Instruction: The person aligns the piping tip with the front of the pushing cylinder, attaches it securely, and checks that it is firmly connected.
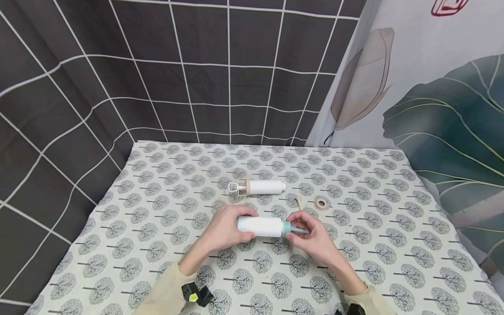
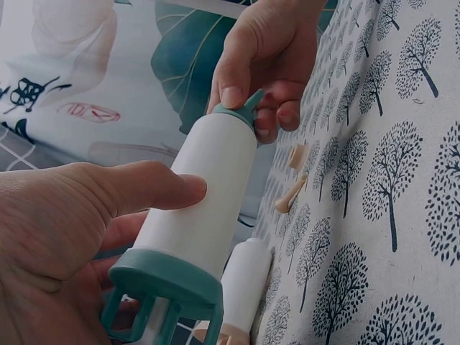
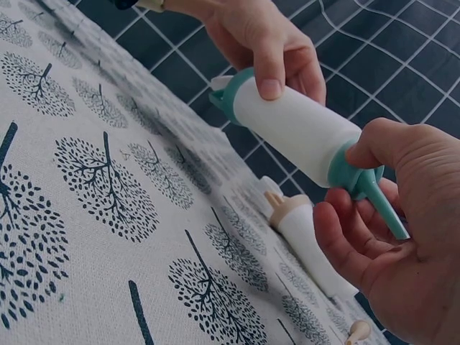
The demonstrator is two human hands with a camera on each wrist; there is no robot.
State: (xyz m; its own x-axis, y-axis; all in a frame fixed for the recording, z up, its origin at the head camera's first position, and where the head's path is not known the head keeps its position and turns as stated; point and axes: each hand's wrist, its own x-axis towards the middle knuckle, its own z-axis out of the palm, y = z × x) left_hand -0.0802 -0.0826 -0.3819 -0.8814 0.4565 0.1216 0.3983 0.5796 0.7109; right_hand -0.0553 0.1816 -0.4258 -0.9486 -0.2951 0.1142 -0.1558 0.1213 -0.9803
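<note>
A white syringe-like tube (image 1: 260, 226) with a teal collar at each end lies level between both hands. My left hand (image 1: 226, 225) grips its barrel near the handle end, thumb across the white wall. At the other end, the fingers of my right hand (image 1: 315, 236) pinch the teal nozzle cap (image 3: 352, 176), whose thin spout points toward the palm. In the left wrist view, an open-framed teal handle (image 2: 165, 287) shows below the left thumb. Some right fingertips are hidden behind the cap in the head view.
Beyond the hands lies a similar white tube with a beige collar (image 1: 265, 187) and a clear-looking handle end. Right of it are a small beige nozzle (image 1: 299, 201) and a beige ring (image 1: 320, 204). A tree-print cloth (image 1: 177, 271) covers the table; a dark gridded curtain (image 1: 204, 83) hangs behind.
</note>
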